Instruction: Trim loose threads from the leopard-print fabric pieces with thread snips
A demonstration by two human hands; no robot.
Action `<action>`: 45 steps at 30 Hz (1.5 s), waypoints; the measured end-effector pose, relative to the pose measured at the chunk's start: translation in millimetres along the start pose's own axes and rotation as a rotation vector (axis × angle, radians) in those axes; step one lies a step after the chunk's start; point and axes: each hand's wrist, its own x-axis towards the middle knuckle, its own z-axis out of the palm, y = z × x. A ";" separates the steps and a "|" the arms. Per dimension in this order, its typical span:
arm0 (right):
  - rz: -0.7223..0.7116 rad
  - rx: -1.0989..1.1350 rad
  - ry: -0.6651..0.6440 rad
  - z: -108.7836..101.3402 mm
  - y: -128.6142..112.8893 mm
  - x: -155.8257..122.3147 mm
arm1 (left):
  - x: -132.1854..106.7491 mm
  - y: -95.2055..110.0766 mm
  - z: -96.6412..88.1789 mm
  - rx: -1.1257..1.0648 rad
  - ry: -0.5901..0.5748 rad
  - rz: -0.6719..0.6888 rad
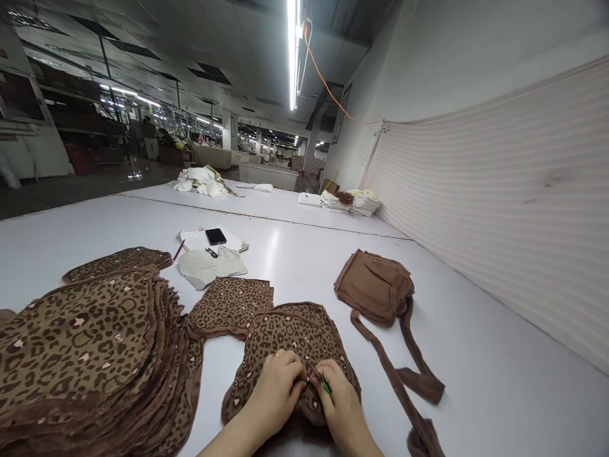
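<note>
In the head view, a brown leopard-print knit fabric piece [295,339] is seen lying flat on the white table [476,355], near its front edge and right under both hands. The left hand [278,388] is set knuckles-up on the cloth, with its fingers curled in and a small fold of the print pinched at the middle. The right hand [341,406] is brought in against it, fingertip to fingertip, and a slim green tool [325,384] is gripped between thumb and fingers with its tip laid on the fabric. Both wrists are held low and the forearms are angled inward from the bottom of the frame.

The piece is judged light, soft and limp. It would be expected to stretch and slide on the smooth top, so it is best taken by a bound edge.

A tall stack of matching leopard-print pieces [85,355] is piled to the left. A plain brown fabric bundle with long straps [375,287] is spread to the right, well apart. Further back, a black phone [216,236] is resting on papers.
</note>
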 end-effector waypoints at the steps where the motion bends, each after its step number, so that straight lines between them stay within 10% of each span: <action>1: 0.001 0.006 0.000 -0.8 0.4 -0.8 | 0.5 -0.2 0.2 0.002 0.007 0.008; 17: -0.041 -0.127 0.057 -6.9 0.5 -6.6 | -4.3 2.2 -3.0 0.034 0.081 0.123; 22: 0.280 0.204 0.201 -10.0 -10.9 -17.5 | -5.7 0.2 3.8 0.070 0.128 0.175; 30: 0.969 1.001 -0.099 -4.1 -24.7 -32.1 | -11.8 0.1 7.2 0.104 0.213 0.279; 45: 1.040 1.104 -0.070 14.2 -13.9 -44.3 | -16.2 -4.4 13.7 0.153 0.231 0.324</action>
